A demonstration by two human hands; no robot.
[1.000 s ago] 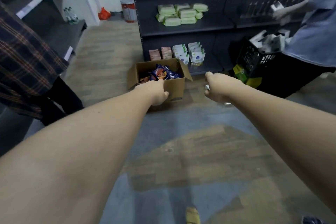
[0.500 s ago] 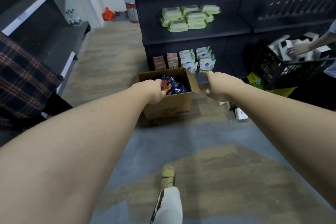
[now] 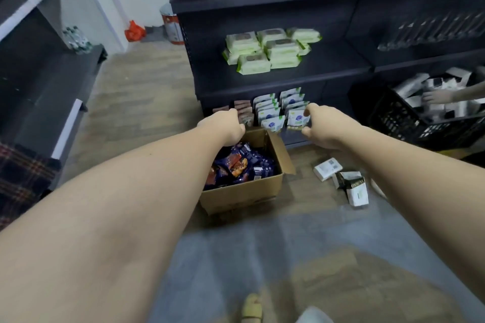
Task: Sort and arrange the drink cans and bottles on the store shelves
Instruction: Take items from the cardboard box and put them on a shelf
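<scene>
A small cluster of green-and-white bottles [image 3: 77, 40] stands far off on the dark left shelf [image 3: 47, 81]. Both my arms stretch forward. My left hand [image 3: 228, 126] hovers over the back left rim of an open cardboard box [image 3: 244, 196], its fingers curled under with nothing visible in it. My right hand [image 3: 320, 127] is just past the box's right flap, thumb and fingers apart, close to the white pouches [image 3: 270, 113] on the bottom shelf. It holds nothing. The box is full of dark blue and orange snack packets [image 3: 236, 165].
Green wipe packs [image 3: 270, 50] lie on the middle shelf. White cartons [image 3: 328, 168] are scattered on the floor on the right. Another person's hand [image 3: 438, 96] reaches into a black crate [image 3: 409, 123]. A plaid-clothed person [image 3: 21, 173] stands on the left. A red-and-white tin [image 3: 170, 25] sits by the wall.
I have stepped closer to the shelf, so the box now sits under my hands. My right hand has opened its fingers near the pouches. The other person's hand moved into the crate.
</scene>
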